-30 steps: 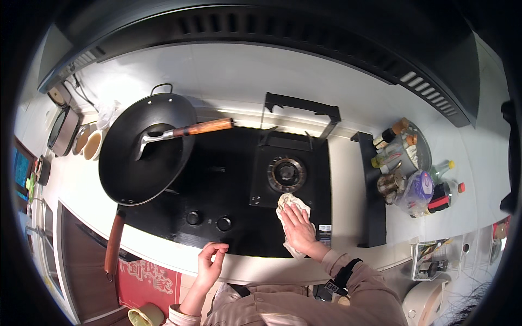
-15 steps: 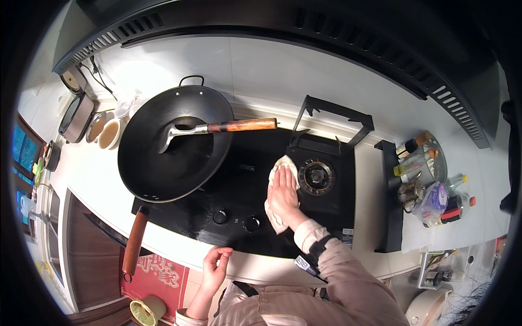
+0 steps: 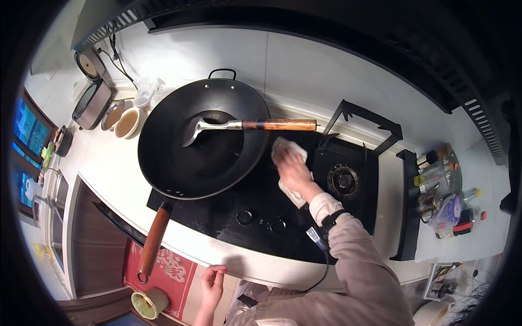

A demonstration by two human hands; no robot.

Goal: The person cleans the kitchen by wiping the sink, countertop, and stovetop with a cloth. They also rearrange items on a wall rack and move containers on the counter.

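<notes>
Left hand (image 3: 212, 282) hangs loosely curled at the counter's (image 3: 109, 179) near edge, holding nothing. Right hand (image 3: 291, 165) presses flat on a white cloth (image 3: 288, 163) in the middle of the black stovetop (image 3: 255, 195), between the wok (image 3: 204, 138) and the right burner (image 3: 344, 180). Toward the far edge, a spatula (image 3: 244, 126) lies in the wok, wooden handle pointing right
</notes>
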